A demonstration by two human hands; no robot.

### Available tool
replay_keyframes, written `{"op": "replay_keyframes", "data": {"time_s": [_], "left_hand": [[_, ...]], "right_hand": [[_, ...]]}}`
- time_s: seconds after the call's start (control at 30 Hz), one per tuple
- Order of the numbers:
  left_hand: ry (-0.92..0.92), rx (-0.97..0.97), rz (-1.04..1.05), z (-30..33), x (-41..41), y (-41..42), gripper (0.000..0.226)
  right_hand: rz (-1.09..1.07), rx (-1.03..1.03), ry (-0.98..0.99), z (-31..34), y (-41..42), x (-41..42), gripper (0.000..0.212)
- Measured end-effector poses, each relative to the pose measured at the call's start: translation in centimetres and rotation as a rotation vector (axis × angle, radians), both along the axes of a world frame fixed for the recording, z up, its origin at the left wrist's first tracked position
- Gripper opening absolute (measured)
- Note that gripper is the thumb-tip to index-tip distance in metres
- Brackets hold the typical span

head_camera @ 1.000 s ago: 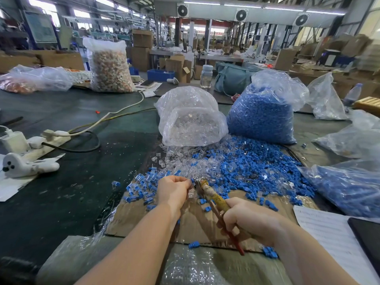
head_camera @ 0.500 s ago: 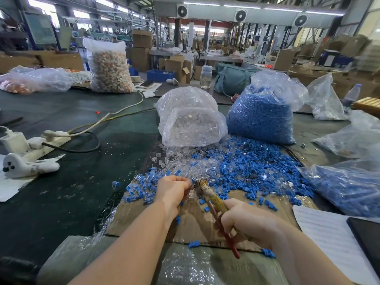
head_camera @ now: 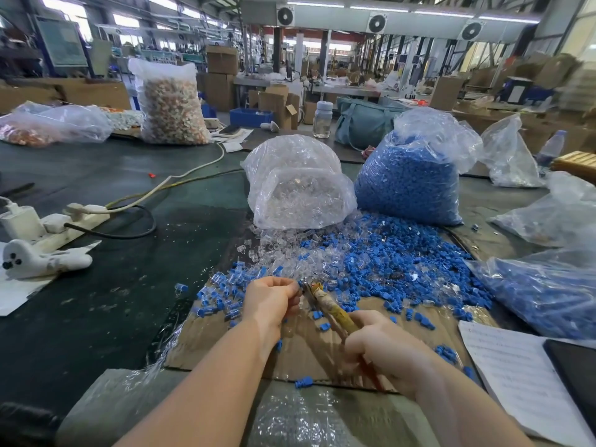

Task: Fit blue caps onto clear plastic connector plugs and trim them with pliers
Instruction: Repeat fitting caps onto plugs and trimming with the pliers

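while gripped by curled hands (head_camera: 380,346), worn taped pliers (head_camera: 325,304)

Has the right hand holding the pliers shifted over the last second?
No, barely: the right hand still grips the tape-wrapped pliers, their tip staying by the left hand over the brown cardboard sheet.

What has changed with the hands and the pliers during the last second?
Almost nothing. The right hand keeps its grip on the pliers, their tip at the left hand, which still pinches a small piece. Both hands drifted very slightly. The bags and loose blue caps stayed put.
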State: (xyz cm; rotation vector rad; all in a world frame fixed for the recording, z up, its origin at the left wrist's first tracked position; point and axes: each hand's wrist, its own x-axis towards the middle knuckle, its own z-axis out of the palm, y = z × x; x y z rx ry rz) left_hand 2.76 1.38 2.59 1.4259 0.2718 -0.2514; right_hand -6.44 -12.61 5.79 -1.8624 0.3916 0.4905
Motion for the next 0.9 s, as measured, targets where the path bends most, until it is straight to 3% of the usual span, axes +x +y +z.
{"op": "replay_keyframes", "data": {"time_s": [0.07,0.2,0.3,0.4,0.53,0.73,0.9], "left_hand": [[0.032,-0.064,0.063,0.0,0.2,0.1,0.009],[0.046,-0.076,0.271,-0.7,1.3,1.3,0.012],[0.004,-0.043,0.355,-1.3,2.0,2.3,0.021],[-0.058,0.057,0.331,-1.6,2.1,2.6,0.041],[-0.202,0.288,0.236,-2.0,0.9,2.3,0.045],[-0.529,0.705,0.032,-3.1,-1.5,0.8,0.036],[-0.681,0.870,-0.069,-4.5,-2.5,-0.6,0.033]], "right_hand": [[-0.023,-0.041,-0.064,-0.3,-0.1,0.0,0.041],[-0.133,-0.341,-0.238,-1.4,-1.5,0.6,0.051],[-0.226,-0.686,-0.313,-2.2,-3.4,1.1,0.048],[-0.295,-0.951,-0.313,-3.1,-5.6,1.5,0.059],[-0.338,-1.147,-0.236,-4.0,-7.8,1.9,0.064],[-0.283,-1.293,-0.171,-4.8,-9.1,2.1,0.058],[-0.233,-1.282,-0.111,-5.2,-9.4,2.4,0.069]]}}
